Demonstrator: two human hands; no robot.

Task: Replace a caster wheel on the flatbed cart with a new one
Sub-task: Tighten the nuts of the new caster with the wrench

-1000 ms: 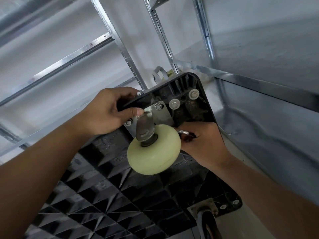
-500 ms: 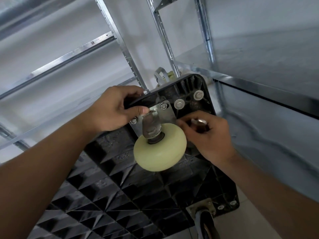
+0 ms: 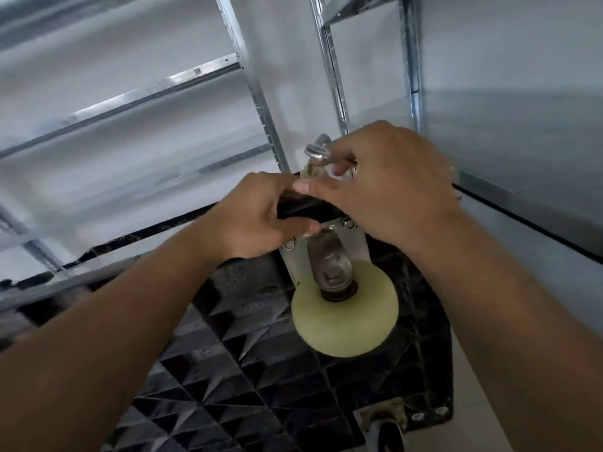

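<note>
Caster wheel (image 3: pixel 344 316), cream, bolted by its metal plate (image 3: pixel 355 244) to the upturned black ribbed underside of the flatbed cart (image 3: pixel 261 370), near the far corner, just below both hands. Second caster (image 3: pixel 388 430), dark, at the near corner, bottom edge of view.

Changed in the last second: right hand (image 3: pixel 388 187) lifted off the side of the wheel and up past the cart's far edge, now carrying a shiny wrench (image 3: pixel 318 151) above the plate. Left hand (image 3: pixel 257 216) barely shifted, still on the cart edge beside the plate. View tipped down too, wheel lower in frame.

Meaning, as a judgement: tool being repositioned between bolts, probably toward a far-side plate bolt; fastening or loosening, cannot tell which. Whether this cream wheel is the new or the old one, cannot tell.

Fingers: right fingers (image 3: pixel 339 158) curled tight round the wrench shank, ring end poking out left. Left fingers curled over the black edge, thumb (image 3: pixel 305 228) pressed near a plate bolt (image 3: pixel 288 245). Right thumb tip touching the left hand's knuckles.

Metal shelving (image 3: pixel 261 102) behind, blurred.
</note>
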